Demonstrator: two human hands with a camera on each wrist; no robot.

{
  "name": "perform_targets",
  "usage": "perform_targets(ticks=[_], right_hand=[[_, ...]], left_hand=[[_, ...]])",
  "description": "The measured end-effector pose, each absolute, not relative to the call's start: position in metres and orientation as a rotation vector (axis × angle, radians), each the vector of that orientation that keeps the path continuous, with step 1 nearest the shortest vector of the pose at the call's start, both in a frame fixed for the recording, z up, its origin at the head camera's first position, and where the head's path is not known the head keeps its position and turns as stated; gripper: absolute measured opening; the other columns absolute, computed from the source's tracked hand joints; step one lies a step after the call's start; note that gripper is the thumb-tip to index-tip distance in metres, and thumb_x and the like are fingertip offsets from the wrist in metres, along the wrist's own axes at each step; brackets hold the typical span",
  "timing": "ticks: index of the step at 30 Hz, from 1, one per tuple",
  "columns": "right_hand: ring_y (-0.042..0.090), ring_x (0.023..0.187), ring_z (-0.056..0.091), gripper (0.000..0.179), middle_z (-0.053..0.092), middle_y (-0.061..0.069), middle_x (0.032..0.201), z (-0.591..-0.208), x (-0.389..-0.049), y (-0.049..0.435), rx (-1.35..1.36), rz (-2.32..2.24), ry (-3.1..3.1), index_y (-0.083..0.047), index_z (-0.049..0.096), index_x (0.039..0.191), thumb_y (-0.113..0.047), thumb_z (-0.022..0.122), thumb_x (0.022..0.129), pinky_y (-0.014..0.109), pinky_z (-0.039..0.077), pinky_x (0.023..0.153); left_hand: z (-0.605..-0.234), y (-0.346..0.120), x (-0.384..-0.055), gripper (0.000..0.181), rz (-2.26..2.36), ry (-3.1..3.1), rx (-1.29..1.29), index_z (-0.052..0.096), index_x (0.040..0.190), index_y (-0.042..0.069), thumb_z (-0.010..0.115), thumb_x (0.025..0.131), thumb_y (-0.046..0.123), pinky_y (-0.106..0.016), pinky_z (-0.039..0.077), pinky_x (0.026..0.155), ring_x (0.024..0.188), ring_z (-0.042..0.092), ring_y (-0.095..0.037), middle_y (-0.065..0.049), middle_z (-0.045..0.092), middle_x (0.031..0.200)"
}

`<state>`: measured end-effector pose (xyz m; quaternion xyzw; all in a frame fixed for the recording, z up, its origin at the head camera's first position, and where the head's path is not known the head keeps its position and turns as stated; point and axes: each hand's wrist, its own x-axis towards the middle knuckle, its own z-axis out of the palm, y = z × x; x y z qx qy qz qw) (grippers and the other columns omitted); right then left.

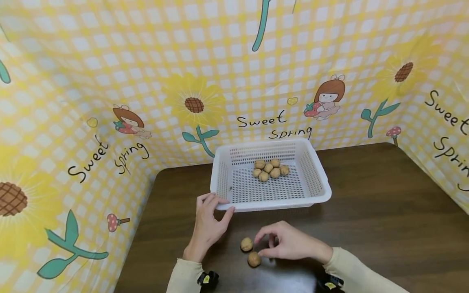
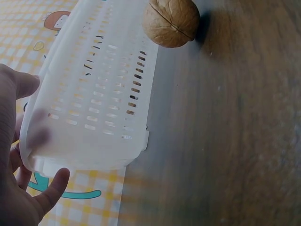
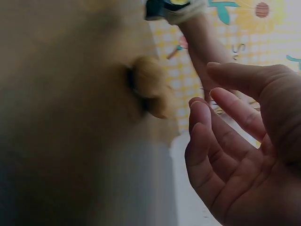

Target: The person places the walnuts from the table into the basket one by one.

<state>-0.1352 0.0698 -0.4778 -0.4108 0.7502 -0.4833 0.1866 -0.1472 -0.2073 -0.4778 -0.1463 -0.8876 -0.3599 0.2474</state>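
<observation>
A white perforated plastic basket (image 1: pixel 271 206) stands on the table against the cloth, with several walnuts (image 1: pixel 275 173) clustered inside. My left hand (image 1: pixel 209 224) holds its near left corner, thumb on one side of the rim and fingers on the other. Just in front of the basket, two walnuts lie close together on the table, a farther walnut (image 1: pixel 246 244) and a nearer walnut (image 1: pixel 254 259). Right beside them is my right hand (image 1: pixel 291 242), its fingers loosely bent. Nothing shows between its thumb and fingertips in the right wrist view, where the walnuts (image 3: pixel 149 77) look blurred.
The dark wooden table (image 1: pixel 381 195) extends to the right of the basket. Yellow checked cloth (image 1: pixel 234 61) printed with flowers hangs behind the table and along both sides. Each wrist carries a black strap (image 1: pixel 208 280) over a pale sleeve.
</observation>
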Motion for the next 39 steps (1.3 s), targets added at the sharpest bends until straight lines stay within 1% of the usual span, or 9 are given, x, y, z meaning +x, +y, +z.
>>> perform_targets(ticks=[4,9,13,18,23,28,30,33,39], right_hand=[[-0.011,0.056,0.055,0.017,0.069,-0.005,0.067,-0.490,-0.126,0.061,-1.177,-1.337,2.088,-0.017,0.078,0.110,-0.026,0.081,0.096,0.014,0.048,0.052],[-0.014,0.057,0.054,0.015,0.067,-0.008,0.066,-0.496,-0.120,0.057,-1.214,-1.307,2.121,-0.020,0.078,0.108,-0.025,0.083,0.094,0.014,0.050,0.055],[-0.017,0.057,0.051,0.018,0.064,-0.012,0.067,-0.501,-0.117,0.054,-1.255,-1.258,2.135,-0.021,0.077,0.110,-0.022,0.083,0.093,0.013,0.050,0.056],[-0.018,0.058,0.049,0.024,0.062,-0.015,0.070,-0.505,-0.117,0.054,-1.285,-1.189,2.153,-0.021,0.076,0.113,-0.025,0.086,0.091,0.012,0.050,0.055],[-0.016,0.058,0.050,0.026,0.065,-0.011,0.072,-0.505,-0.118,0.055,-1.268,-1.185,2.142,-0.021,0.076,0.115,-0.027,0.086,0.091,0.013,0.050,0.055],[-0.014,0.060,0.053,0.026,0.071,-0.003,0.084,-0.506,-0.120,0.054,-1.253,-1.183,2.149,-0.022,0.076,0.115,-0.029,0.086,0.092,0.014,0.050,0.056],[-0.014,0.060,0.053,0.027,0.072,-0.003,0.088,-0.506,-0.120,0.054,-1.242,-1.185,2.137,-0.022,0.076,0.116,-0.029,0.086,0.091,0.014,0.051,0.056],[-0.014,0.059,0.053,0.029,0.071,-0.004,0.089,-0.506,-0.122,0.055,-1.233,-1.193,2.117,-0.021,0.076,0.117,-0.027,0.087,0.091,0.015,0.052,0.056],[-0.013,0.058,0.053,0.031,0.070,-0.002,0.085,-0.507,-0.124,0.058,-1.214,-1.192,2.091,-0.022,0.075,0.119,-0.026,0.087,0.090,0.015,0.052,0.056]], left_hand=[[-0.478,-0.208,-0.145,0.016,-0.986,-2.430,-0.393,0.074,0.098,0.016,0.085,0.088,0.023,-0.047,0.036,0.107,0.121,0.050,-0.033,-0.004,0.073,0.106],[-0.476,-0.209,-0.146,0.017,-1.001,-2.459,-0.384,0.074,0.098,0.017,0.086,0.088,0.025,-0.048,0.038,0.109,0.124,0.050,-0.033,-0.004,0.074,0.109],[-0.473,-0.211,-0.145,0.017,-0.999,-2.486,-0.383,0.075,0.098,0.018,0.086,0.088,0.026,-0.047,0.039,0.106,0.121,0.050,-0.030,-0.002,0.074,0.108],[-0.463,-0.211,-0.144,0.015,-1.022,-2.560,-0.343,0.076,0.096,0.019,0.087,0.087,0.024,-0.048,0.042,0.102,0.117,0.049,-0.027,-0.001,0.075,0.106],[-0.445,-0.210,-0.144,0.012,-1.076,-2.724,-0.205,0.079,0.096,0.020,0.088,0.088,0.025,-0.048,0.045,0.102,0.123,0.048,-0.026,0.002,0.077,0.106],[-0.429,-0.208,-0.145,0.014,-1.091,-2.820,-0.085,0.082,0.096,0.019,0.088,0.087,0.028,-0.046,0.049,0.100,0.126,0.049,-0.026,0.002,0.077,0.107],[-0.427,-0.208,-0.145,0.014,-1.094,-2.829,-0.068,0.082,0.096,0.019,0.088,0.087,0.028,-0.045,0.049,0.100,0.126,0.049,-0.026,0.001,0.076,0.108],[-0.427,-0.208,-0.146,0.014,-1.117,-2.813,-0.079,0.082,0.096,0.019,0.088,0.087,0.027,-0.045,0.048,0.100,0.126,0.049,-0.025,0.001,0.076,0.108],[-0.433,-0.208,-0.147,0.013,-1.170,-2.749,-0.125,0.081,0.096,0.021,0.089,0.086,0.024,-0.046,0.045,0.103,0.125,0.049,-0.024,0.001,0.076,0.112]])
